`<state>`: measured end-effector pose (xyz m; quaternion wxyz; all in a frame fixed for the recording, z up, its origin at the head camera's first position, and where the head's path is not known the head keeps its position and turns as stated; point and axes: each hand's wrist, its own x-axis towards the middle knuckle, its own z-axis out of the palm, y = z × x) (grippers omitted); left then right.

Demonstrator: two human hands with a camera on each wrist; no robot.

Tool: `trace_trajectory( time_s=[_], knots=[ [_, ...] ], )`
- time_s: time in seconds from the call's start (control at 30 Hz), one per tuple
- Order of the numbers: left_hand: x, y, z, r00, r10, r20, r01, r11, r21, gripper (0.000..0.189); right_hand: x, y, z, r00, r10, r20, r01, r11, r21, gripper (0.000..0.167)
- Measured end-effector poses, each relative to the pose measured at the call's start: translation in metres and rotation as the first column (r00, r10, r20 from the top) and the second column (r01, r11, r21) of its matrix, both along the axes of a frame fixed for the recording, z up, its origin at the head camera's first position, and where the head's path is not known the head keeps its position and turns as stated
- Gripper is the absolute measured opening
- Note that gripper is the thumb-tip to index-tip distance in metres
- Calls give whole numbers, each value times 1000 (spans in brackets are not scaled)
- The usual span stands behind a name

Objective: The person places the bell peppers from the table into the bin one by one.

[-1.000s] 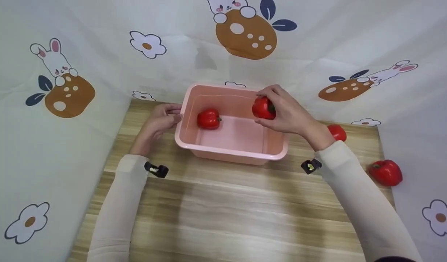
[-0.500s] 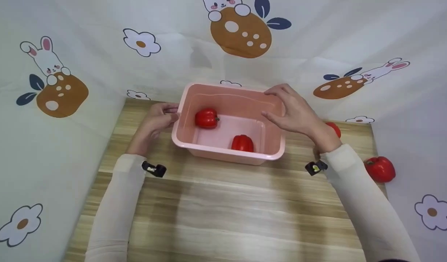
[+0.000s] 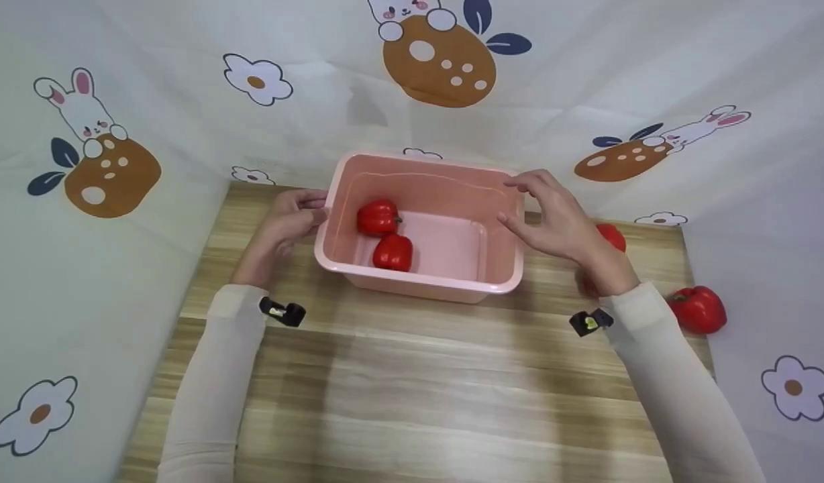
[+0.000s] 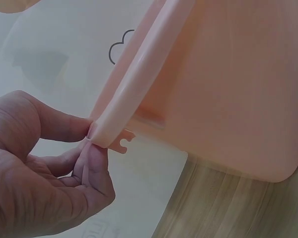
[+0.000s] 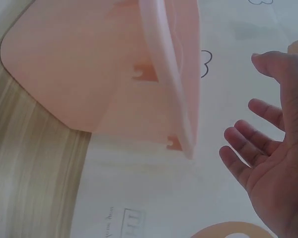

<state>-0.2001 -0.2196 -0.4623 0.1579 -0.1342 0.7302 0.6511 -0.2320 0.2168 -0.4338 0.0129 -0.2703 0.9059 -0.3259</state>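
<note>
Red peppers (image 3: 393,253) lie inside the pink tub (image 3: 412,286), two of them, on its floor toward its left end; one sits at the tub's left wall, the other just in front of it, and they look to be touching. The left hand (image 3: 292,218) pinches the rim at the tub's left end between thumb and fingers. At the tub's right end, the right hand (image 3: 551,218) holds nothing, its thumb and fingers spread; the right wrist view shows it apart from the rim. Right of the tub, a third pepper (image 3: 612,236) is partly hidden behind the right wrist. Farther right of the tub and nearer the person, a fourth pepper (image 3: 700,310) rests at the edge of the wooden table (image 3: 419,389). Behind the tub hangs a printed cloth (image 3: 553,87).
</note>
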Motion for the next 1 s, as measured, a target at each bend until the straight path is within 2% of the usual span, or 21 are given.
trace_trajectory(
  time_s=[0.17,0.37,0.53,0.83,1.0],
  knots=[
    [1,-2,-2,1000,3,17,-3,1000,1,53,4,8,-9,1000,-12,-7,12,999,-42,56],
    [2,-2,-3,999,3,50,-3,1000,-6,53,12,20,-18,997,-64,43,68,993,-100,57],
    [1,-1,-2,999,-15,41,15,1000,-7,53,18,31,-22,992,-105,67,114,982,-148,56],
    [2,-4,-1,999,-23,33,24,999,-22,54,27,51,-33,984,-156,85,168,974,-153,53],
    [0,-3,0,999,-27,33,28,999,-18,55,34,61,-38,973,-195,124,216,959,-183,52]
  ],
)
